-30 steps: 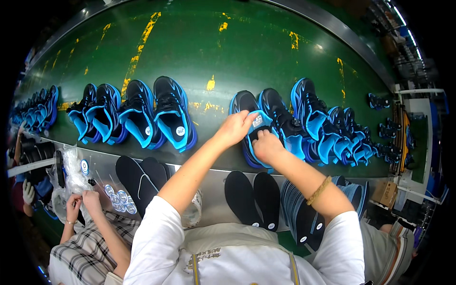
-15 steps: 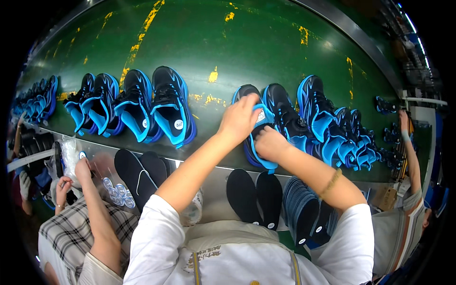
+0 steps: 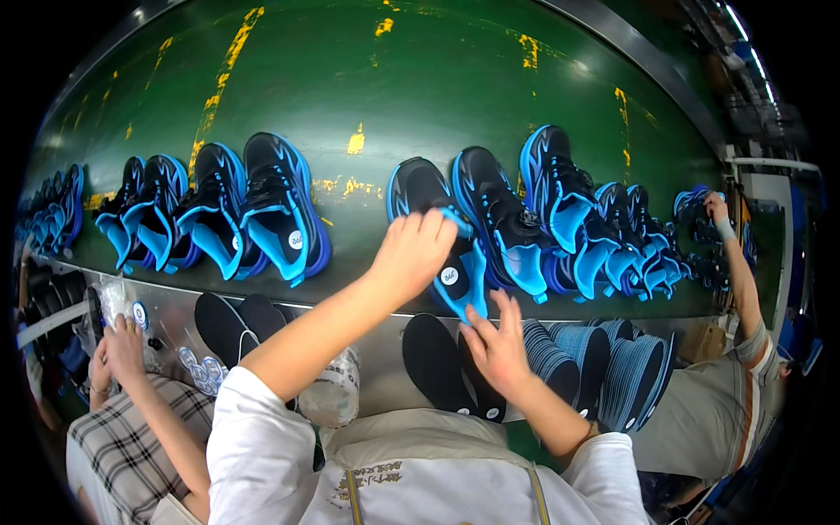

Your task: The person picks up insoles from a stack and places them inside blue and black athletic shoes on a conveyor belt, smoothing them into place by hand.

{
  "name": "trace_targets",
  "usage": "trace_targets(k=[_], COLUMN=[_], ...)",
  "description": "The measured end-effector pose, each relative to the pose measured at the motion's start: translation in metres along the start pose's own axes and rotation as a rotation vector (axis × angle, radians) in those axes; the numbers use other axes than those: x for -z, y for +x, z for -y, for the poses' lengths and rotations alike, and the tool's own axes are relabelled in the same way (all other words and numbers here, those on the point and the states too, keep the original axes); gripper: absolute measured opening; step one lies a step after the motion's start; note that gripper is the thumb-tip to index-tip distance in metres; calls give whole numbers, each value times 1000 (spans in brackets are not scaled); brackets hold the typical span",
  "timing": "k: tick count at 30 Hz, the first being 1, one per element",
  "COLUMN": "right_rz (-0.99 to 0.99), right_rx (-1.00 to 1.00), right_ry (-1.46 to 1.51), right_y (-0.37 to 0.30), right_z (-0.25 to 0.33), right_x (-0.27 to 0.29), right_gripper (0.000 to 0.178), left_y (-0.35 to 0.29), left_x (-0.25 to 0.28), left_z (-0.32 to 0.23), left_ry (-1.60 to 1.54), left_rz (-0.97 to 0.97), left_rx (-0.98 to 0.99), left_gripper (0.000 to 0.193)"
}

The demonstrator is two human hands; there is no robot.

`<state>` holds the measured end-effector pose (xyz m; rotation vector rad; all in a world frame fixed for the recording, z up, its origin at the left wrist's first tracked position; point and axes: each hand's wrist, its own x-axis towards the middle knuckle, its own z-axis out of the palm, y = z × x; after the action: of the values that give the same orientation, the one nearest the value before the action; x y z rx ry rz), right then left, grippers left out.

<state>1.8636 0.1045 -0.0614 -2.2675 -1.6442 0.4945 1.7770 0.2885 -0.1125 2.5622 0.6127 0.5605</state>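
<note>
A black and blue sneaker point(image 3: 418, 191) stands on the green work surface, toe pointing away from me. My left hand point(image 3: 413, 254) is closed on its tongue and laces area, pulling the opening wide. Inside lies a dark insole with a round white label point(image 3: 449, 276) at the heel. My right hand point(image 3: 500, 343) is just below the sneaker's heel, fingers spread, with fingertips close to the blue heel collar; whether they touch it I cannot tell. Close on the right stands another sneaker point(image 3: 494, 203) of the same kind.
More sneakers point(image 3: 278, 197) line up left and right on the green belt point(image 3: 420, 87). Along the near metal ledge lie loose black insoles point(image 3: 435, 359), stacked insoles point(image 3: 556, 363) and a plastic-wrapped roll point(image 3: 331, 389). Co-workers' hands point(image 3: 122, 350) are at the left and another's hand point(image 3: 717, 210) at the right.
My right hand has come out of the sneaker, back toward me, and its fingers have opened. The labelled insole heel now shows inside. My left hand stays by the tongue. The whole view has shifted.
</note>
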Motion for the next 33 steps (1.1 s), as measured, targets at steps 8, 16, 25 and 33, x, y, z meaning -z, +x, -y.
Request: trace_targets(k=[8, 16, 25, 33], right_rz=[-27, -294, -76, -378], right_rx=[-103, -205, -808, -799], right_ry=[395, 130, -111, 551], right_y=[13, -65, -192, -147], right_z=[15, -25, -94, -83], right_x=[-16, 84, 126, 174], right_gripper=[27, 29, 49, 34], left_y=[0, 40, 33, 43], left_x=[18, 105, 37, -37], left_z=[38, 58, -31, -82], left_ry=[118, -993, -1823, -155], left_rz=[95, -112, -223, -113], left_rx=[-141, 755, 866, 144], left_gripper=[11, 14, 13, 50])
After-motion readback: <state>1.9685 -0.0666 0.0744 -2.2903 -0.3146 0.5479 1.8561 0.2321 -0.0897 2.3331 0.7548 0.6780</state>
